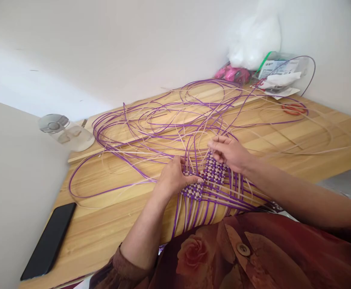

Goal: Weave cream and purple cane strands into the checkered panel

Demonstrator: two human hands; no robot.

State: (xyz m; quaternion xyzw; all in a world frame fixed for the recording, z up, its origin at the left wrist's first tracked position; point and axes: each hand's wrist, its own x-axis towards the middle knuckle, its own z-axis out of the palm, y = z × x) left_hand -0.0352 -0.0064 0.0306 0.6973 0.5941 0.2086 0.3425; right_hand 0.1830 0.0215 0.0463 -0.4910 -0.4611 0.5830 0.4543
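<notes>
A partly woven piece (215, 170) of purple and beige strands, with a checkered knotted pattern, lies at the table's near edge. My left hand (171, 178) grips its left part, thumb on top and fingers mostly hidden beneath or behind. At the upper edge of the weave, my right hand (231, 152) is closed in a pinch, thumb and forefinger together around what looks like a thin beige strand. Loose purple strands (207, 200) and beige ones run from the piece toward my body. Many longer strands (163, 120) loop away across the table.
A wooden table (103, 224) stands against a white wall. On it are a black phone (49, 241) at left, a clear bottle (67, 132) with a grey lid, orange-handled scissors (294, 108) at right, and a zip bag (280, 76) beside a white plastic bag (255, 42) and a pink bundle (232, 74).
</notes>
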